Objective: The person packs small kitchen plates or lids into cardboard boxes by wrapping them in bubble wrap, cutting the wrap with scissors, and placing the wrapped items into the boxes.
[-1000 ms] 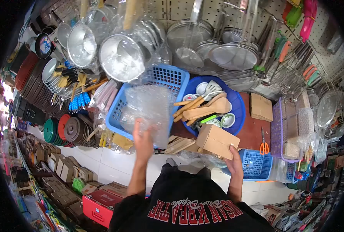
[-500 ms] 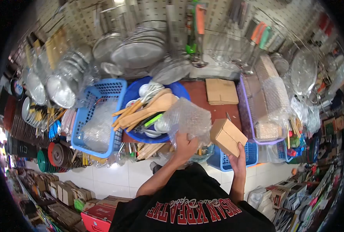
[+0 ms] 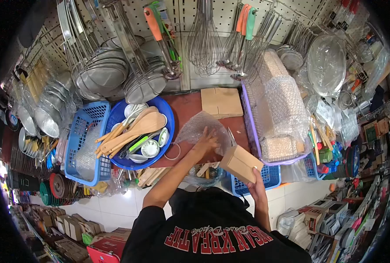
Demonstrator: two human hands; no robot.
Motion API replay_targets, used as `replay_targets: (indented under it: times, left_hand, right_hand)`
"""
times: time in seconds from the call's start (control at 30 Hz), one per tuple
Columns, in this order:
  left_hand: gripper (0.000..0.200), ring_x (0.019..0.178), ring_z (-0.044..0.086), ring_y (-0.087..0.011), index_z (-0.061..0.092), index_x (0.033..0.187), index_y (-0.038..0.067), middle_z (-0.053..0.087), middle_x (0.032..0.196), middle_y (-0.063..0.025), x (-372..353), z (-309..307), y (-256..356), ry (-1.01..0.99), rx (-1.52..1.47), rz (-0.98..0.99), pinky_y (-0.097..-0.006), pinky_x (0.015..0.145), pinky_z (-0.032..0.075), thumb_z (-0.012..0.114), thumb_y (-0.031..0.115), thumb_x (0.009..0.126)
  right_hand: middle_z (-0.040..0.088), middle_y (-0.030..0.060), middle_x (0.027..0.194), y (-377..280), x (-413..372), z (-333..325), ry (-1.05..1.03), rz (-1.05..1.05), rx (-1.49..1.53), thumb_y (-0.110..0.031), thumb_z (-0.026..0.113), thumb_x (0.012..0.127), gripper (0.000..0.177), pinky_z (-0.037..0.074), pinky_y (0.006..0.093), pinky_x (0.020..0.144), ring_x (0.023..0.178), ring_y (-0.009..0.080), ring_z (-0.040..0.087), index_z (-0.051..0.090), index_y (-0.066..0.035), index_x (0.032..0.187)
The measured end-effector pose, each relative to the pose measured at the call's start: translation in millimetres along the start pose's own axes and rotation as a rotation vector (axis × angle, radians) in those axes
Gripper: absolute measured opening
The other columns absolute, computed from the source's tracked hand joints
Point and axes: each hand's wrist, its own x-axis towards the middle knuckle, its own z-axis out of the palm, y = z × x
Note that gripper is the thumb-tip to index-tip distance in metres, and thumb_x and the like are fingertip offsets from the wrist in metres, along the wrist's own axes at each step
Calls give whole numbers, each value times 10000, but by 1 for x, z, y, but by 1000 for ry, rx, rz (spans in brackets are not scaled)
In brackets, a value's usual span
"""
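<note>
A sheet of bubble wrap [image 3: 190,129] lies on the red-brown table top [image 3: 182,103]. My left hand [image 3: 208,141] rests on the wrap with its fingers spread. In my right hand [image 3: 257,182] is a small brown cardboard box [image 3: 241,163], tilted, over the table's front edge. Just behind the box, a metal pointed tool [image 3: 231,135] lies beside the wrap. Flattened brown cardboard [image 3: 221,103] lies at the back of the table.
A blue basin [image 3: 166,115] with wooden spoons and small bowls stands left of the wrap, beside a blue basket [image 3: 99,149]. At right, a purple basket [image 3: 253,129] holds bubble-wrapped boxes. Whisks [image 3: 203,44] and ladles hang behind.
The bubble wrap has gone from hanging beside the basin to lying on the table. My left hand has opened and spread over it. The view has shifted right.
</note>
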Motion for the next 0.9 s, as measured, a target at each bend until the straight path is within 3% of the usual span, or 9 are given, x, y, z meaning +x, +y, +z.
replay_targets:
  times: [0.07, 0.23, 0.3, 0.4, 0.47, 0.57, 0.7, 0.87, 0.9]
  left_hand:
    - [395, 1451, 235, -377, 670, 1235, 252, 507, 1423, -79, -10, -35, 13, -216, -176, -33, -697, 1134, 90, 621, 366, 859]
    - [472, 1456, 234, -364, 678, 1220, 183, 419, 1492, -126, -16, -59, 7, -525, -548, -188, -636, 1166, 88, 632, 464, 844]
    - [481, 1448, 249, -363, 664, 1224, 148, 371, 1514, -157, -15, -40, -8, -519, -727, -202, -623, 1167, 122, 661, 434, 838]
    - [524, 1427, 277, -381, 584, 1296, 123, 320, 1523, -196, -19, 8, -24, -321, -842, -291, -621, 1153, 178, 691, 360, 841]
    - [577, 1400, 305, -411, 506, 1362, 127, 321, 1507, -208, -25, 4, -18, -174, -702, -514, -633, 1134, 211, 698, 307, 848]
    - [686, 1378, 325, -433, 390, 1443, 154, 304, 1484, -243, -32, 1, -15, -115, -543, -546, -634, 1125, 222, 698, 306, 849]
    - [718, 1402, 265, -461, 379, 1460, 165, 281, 1500, -264, -37, -30, 1, -186, -423, -596, -632, 1141, 178, 695, 359, 846]
    - [791, 1444, 187, -450, 320, 1512, 202, 237, 1540, -254, -39, 17, -19, 8, -317, -566, -638, 1152, 112, 656, 487, 855]
    - [798, 1452, 170, -444, 309, 1518, 207, 219, 1552, -252, -38, 16, -21, -61, -338, -601, -633, 1156, 102, 649, 499, 857]
  right_hand:
    - [556, 113, 1316, 3, 5, -3, -12, 18, -17, -346, 563, 974, 537, 506, 416, 961, 1202, 238, 565, 413, -53, 1398]
    - [535, 121, 1330, 5, 17, -9, -59, 60, 1, -332, 561, 971, 539, 503, 427, 945, 1207, 251, 554, 405, -49, 1403]
    - [530, 124, 1333, 6, 23, -11, -90, 54, -15, -337, 553, 973, 545, 511, 433, 932, 1206, 258, 552, 398, -48, 1408]
    - [500, 122, 1369, 6, 30, -19, -132, 71, -13, -317, 542, 983, 558, 479, 422, 980, 1253, 252, 516, 359, -51, 1437]
    - [487, 121, 1386, 8, 31, -24, -144, 81, -8, -307, 536, 988, 564, 461, 416, 1007, 1277, 247, 498, 341, -51, 1451]
    - [487, 121, 1386, 9, 34, -28, -147, 82, -9, -308, 533, 989, 566, 459, 416, 1006, 1275, 245, 499, 336, -49, 1452]
    - [486, 116, 1389, 9, 33, -27, -142, 85, -19, -305, 541, 983, 576, 454, 413, 1004, 1269, 233, 503, 326, -55, 1456]
    - [481, 109, 1390, 8, 34, -23, -139, 84, -46, -296, 552, 978, 582, 452, 394, 999, 1263, 222, 507, 320, -60, 1457]
    - [481, 108, 1390, 8, 33, -20, -138, 87, -44, -292, 555, 977, 582, 454, 390, 996, 1262, 222, 508, 321, -60, 1456]
